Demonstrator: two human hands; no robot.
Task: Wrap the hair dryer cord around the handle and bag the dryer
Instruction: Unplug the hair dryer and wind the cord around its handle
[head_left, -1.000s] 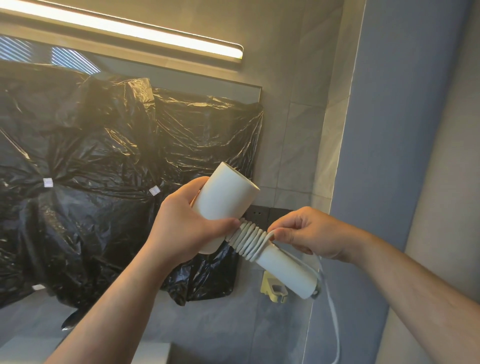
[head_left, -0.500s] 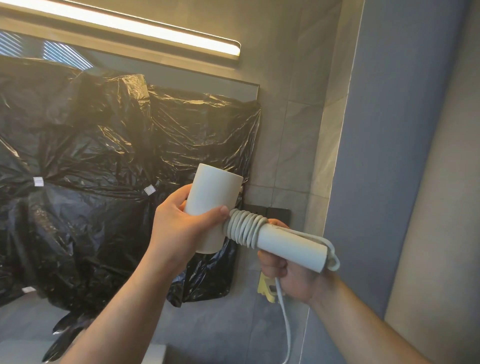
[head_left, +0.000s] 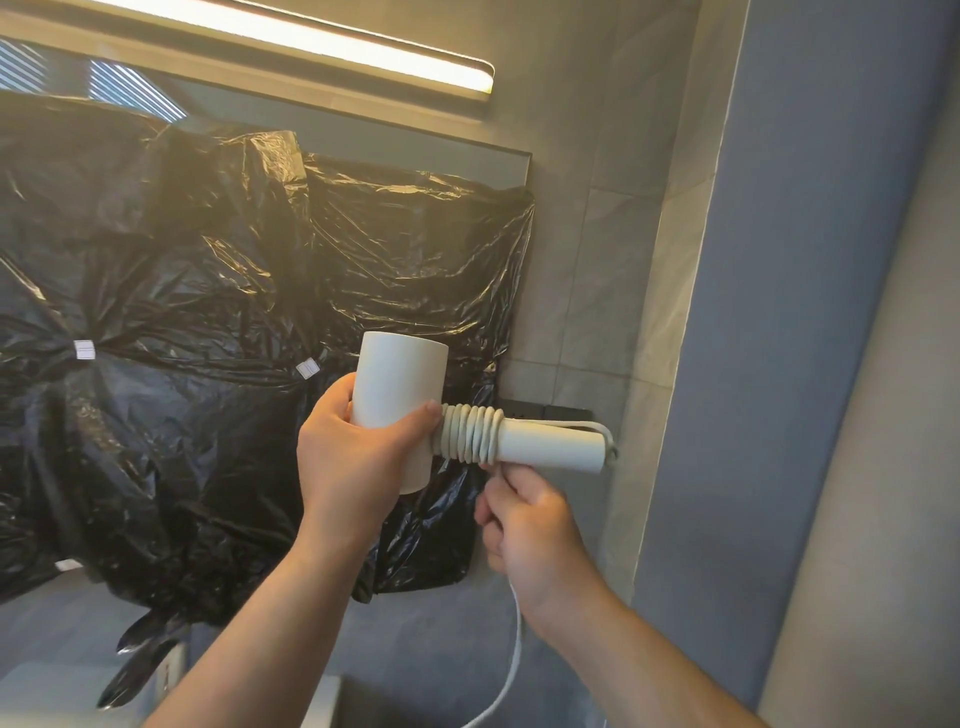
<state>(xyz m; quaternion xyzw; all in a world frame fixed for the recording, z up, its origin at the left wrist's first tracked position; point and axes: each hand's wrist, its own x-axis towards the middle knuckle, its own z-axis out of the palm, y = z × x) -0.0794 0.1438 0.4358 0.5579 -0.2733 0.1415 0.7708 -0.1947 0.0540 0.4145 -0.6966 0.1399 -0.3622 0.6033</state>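
Observation:
A white hair dryer is held up in front of the wall with its barrel upright and its handle pointing right. My left hand grips the barrel. Several turns of white cord lie wound around the handle near the barrel. My right hand is just below the handle, closed on the cord, whose loose end trails down past my wrist. No bag for the dryer is identifiable.
Black plastic sheeting covers the mirror on the left. A lit strip light runs above it. A dark socket plate sits on the tiled wall behind the handle. A grey-blue wall stands close on the right.
My right hand went from above the handle to underneath it, carrying the cord around. The dryer turned so its handle is now level.

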